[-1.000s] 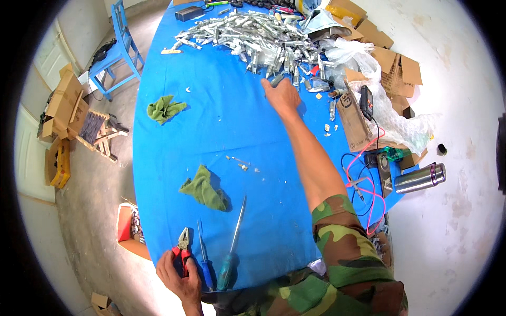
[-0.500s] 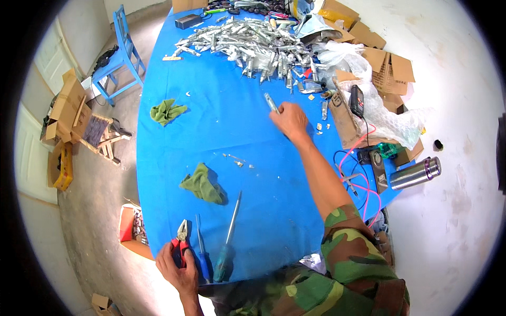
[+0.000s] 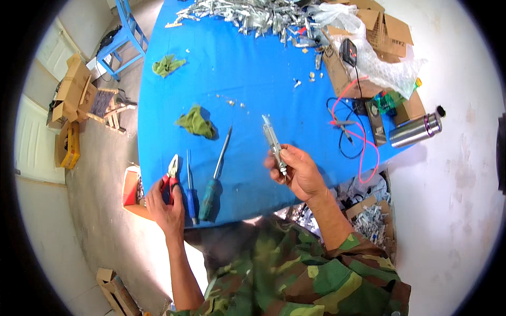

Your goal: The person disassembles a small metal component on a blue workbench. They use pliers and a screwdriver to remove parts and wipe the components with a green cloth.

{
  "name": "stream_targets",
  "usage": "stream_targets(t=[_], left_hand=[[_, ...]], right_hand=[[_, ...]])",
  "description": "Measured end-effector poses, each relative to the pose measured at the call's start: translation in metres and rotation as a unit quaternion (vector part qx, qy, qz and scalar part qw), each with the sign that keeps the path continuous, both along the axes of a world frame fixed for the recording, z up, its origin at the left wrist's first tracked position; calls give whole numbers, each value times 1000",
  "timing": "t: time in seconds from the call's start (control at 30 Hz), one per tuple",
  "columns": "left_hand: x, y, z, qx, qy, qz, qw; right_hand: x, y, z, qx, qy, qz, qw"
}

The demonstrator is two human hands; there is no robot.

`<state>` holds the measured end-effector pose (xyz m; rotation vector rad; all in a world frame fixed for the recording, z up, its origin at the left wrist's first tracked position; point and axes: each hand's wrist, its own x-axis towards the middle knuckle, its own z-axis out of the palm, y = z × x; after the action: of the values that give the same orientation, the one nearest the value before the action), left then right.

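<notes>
In my right hand (image 3: 298, 171) is a slim silvery-grey piece (image 3: 271, 138), part metal and part clear plastic, tilted up and held between thumb and fingers above the table. My left hand (image 3: 167, 205) has its fingers around the red handles of combination pliers (image 3: 173, 167), whose jaws point away from me at the table's near left edge. Right of the pliers lie a thin blue-handled screwdriver (image 3: 191, 203) and a larger green-handled screwdriver (image 3: 212, 196). A crumpled green cloth (image 3: 196, 123) lies beyond them. Similar slim pieces form a large heap (image 3: 258, 16) at the far end.
The blue-covered table (image 3: 253, 79) also bears a second green cloth (image 3: 167, 65) and small crumbs. On the right are a meter (image 3: 348, 52) with pink and black leads, a steel flask (image 3: 416, 130), plastic wrap and cardboard boxes (image 3: 392, 31). A blue chair (image 3: 124, 42) stands left.
My right hand has come back from near the heap toward me, bringing the slim piece. The view has tilted down toward my body. My left hand stays at the pliers.
</notes>
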<state>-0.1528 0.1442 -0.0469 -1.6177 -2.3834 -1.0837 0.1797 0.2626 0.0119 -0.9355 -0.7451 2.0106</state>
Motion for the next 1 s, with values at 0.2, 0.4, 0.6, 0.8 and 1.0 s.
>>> stream_targets(t=[0.2, 0.4, 0.6, 0.8, 1.0], left_hand=[[0, -1, -4, 7, 3, 8, 1000], [2, -4, -2, 9, 6, -2, 1000], [-2, -4, 1, -14, 22, -11, 1000], [3, -7, 35, -70, 59, 4, 996], [19, 29, 63, -52, 59, -69, 995]], right_hand=[[3, -64, -8, -36, 89, 14, 995], [0, -104, -9, -48, -18, -2, 999], [1, -129, -28, -80, -47, -20, 995], [5, -142, -39, -92, -25, -4, 995], [12, -140, -53, -95, -36, 6, 995]])
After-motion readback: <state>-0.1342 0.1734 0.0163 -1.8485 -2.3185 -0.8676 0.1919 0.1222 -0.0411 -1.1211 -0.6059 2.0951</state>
